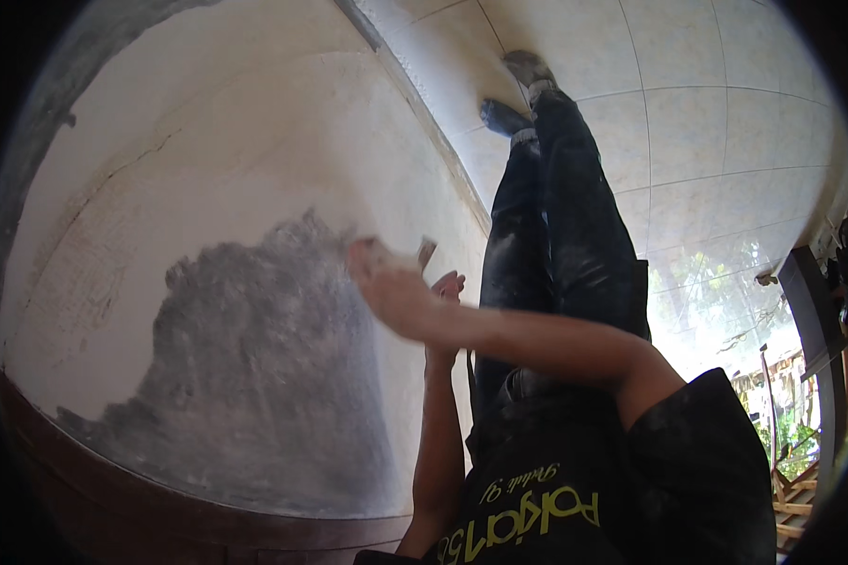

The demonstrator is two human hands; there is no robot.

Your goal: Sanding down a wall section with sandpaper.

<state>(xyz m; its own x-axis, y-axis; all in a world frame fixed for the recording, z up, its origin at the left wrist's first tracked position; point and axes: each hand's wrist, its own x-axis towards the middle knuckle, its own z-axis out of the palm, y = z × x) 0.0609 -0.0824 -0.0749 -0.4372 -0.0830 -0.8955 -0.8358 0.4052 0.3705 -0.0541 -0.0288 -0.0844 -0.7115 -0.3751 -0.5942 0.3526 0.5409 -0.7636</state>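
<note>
My right hand point(389, 282) reaches across my body to the wall, by the upper right edge of a dark grey patch point(268, 374). It is blurred, its fingers curled, and whether anything is in it cannot be made out. Behind its wrist, my left hand point(449, 289) is partly hidden, with some fingers showing. A small flat piece point(427, 253), perhaps the end of a scraper or handle, sticks up between the two hands. Which hand holds it is unclear. Around the rough-edged patch, the wall point(254, 155) is pale cream.
A long crack point(124, 169) runs through the pale wall at left. Reddish-brown trim point(184, 526) borders its lower side. Pale floor tiles point(685, 134) stretch beneath my dusty dark trousers point(586, 219) and my feet point(530, 67). Dark framing point(813, 311) stands at right beside bright daylight.
</note>
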